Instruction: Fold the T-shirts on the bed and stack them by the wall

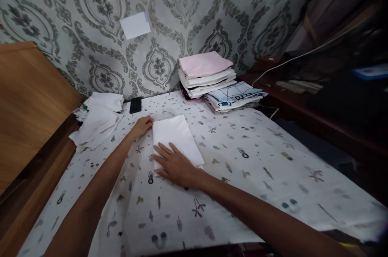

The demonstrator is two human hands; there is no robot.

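In the head view, our right hand (175, 166) covers the near left part of a folded white cloth (175, 131), so that edge is partly hidden. Our left hand (142, 126) is at the cloth's far left corner; its fingertips are bunched, and we cannot tell whether they pinch the fabric. Our two hands are apart, the right one lying flat with its fingers spread. Both forearms run out of view at the bottom, and the area far to the right of our hands is too dark to make out.

The cloth lies on a printed sheet (230, 140), its long axis running away from us and its far end leaning slightly left.

We count one such cloth between our hands, one black phone (135, 105) just beyond the left hand, and one heap of loose white fabric (98, 123) left of it. Beyond the right hand, two stacks sit side by side: a taller pink-topped stack (206, 66) and a lower stack with a printed top (235, 94). We cannot count their layers.
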